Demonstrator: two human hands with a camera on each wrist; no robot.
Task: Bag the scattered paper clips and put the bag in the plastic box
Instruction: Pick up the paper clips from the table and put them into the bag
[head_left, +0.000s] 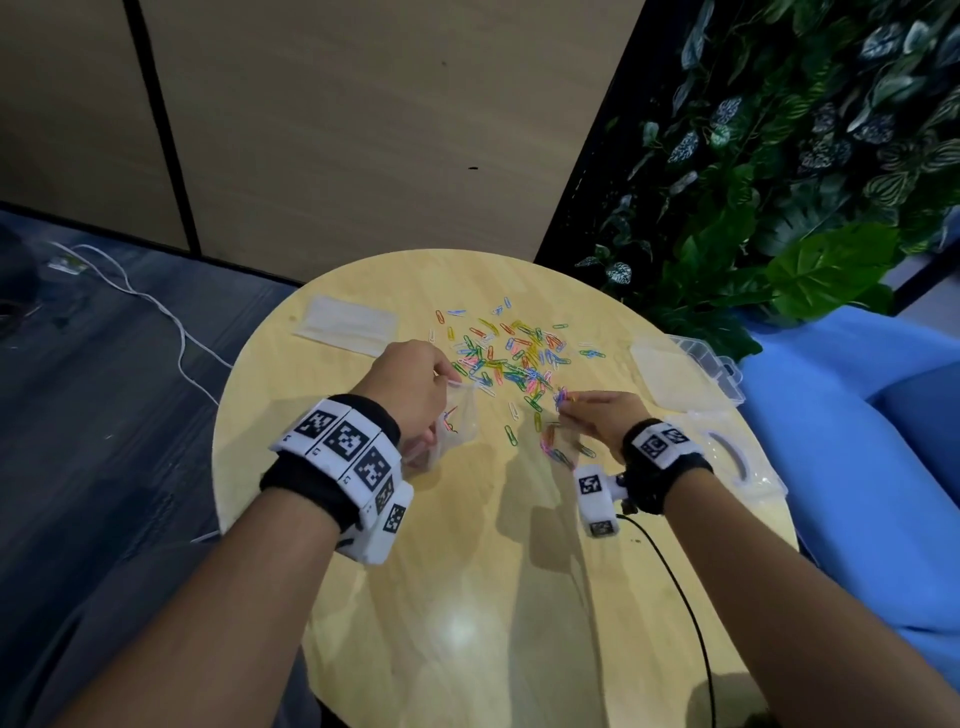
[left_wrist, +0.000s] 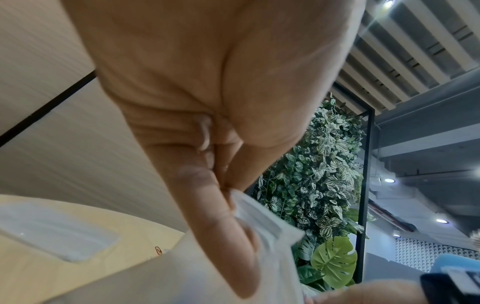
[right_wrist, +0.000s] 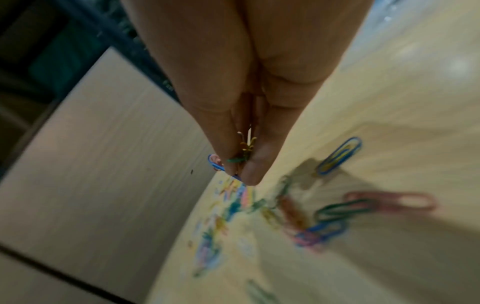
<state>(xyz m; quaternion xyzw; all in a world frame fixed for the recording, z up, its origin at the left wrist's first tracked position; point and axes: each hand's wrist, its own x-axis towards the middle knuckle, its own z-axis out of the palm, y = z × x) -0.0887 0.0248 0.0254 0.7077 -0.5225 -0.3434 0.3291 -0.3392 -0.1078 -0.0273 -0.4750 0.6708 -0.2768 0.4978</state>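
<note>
Coloured paper clips (head_left: 509, 353) lie scattered over the far middle of the round wooden table (head_left: 467, 597). My left hand (head_left: 415, 389) pinches the rim of a small clear bag (head_left: 452, 431) and holds it up above the table; the same bag (left_wrist: 249, 242) shows white in the left wrist view, with a few clips inside. My right hand (head_left: 592, 421) pinches a bunch of clips (right_wrist: 241, 156) between thumb and fingertips, just right of the bag. The clear plastic box (head_left: 680, 374) sits open at the table's right edge.
A stack of spare clear bags (head_left: 345, 325) lies at the far left of the table. The box's clear lid (head_left: 727, 457) lies near my right wrist. A blue seat (head_left: 852, 457) stands to the right, a leafy plant wall (head_left: 779, 182) behind. A black cable (head_left: 680, 597) crosses the near table.
</note>
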